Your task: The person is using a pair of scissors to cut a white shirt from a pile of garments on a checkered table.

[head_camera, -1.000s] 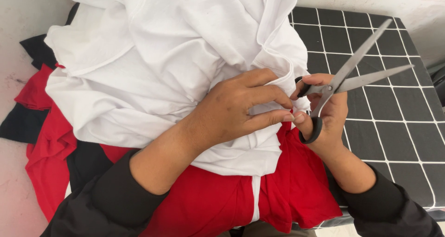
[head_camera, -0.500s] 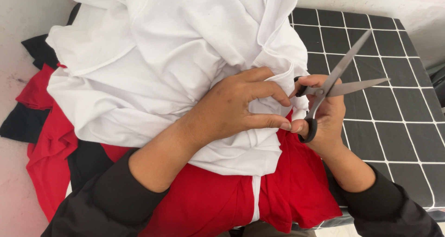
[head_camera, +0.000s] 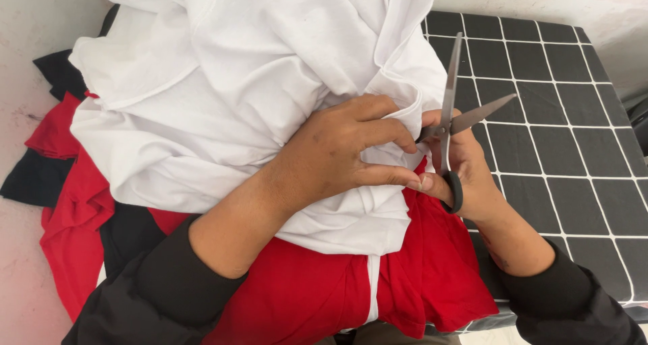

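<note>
Red cloth (head_camera: pixel 324 298) – nearest, hangs over table edge at the lap, under the white.
L hand (head_camera: pixel 337 156) – closed on a fold of white cloth (head_camera: pixel 236 95), fingertips pinching it just beside the R hand.
R hand (head_camera: pixel 472 176) – clasps black-handled scissors (head_camera: pixel 447 126) through the loops; blades apart, pointing up and away, beside the pinched edge.
Black grid tablecloth (head_camera: pixel 560 149) – behind, to the right.
Judgement: keep fold taut, feed it deep between blades before closing, fingertips clear.
Vs earlier frames: scissors swung from right-pointing to near upright, closer to cloth; L hand pinch unchanged.
</note>
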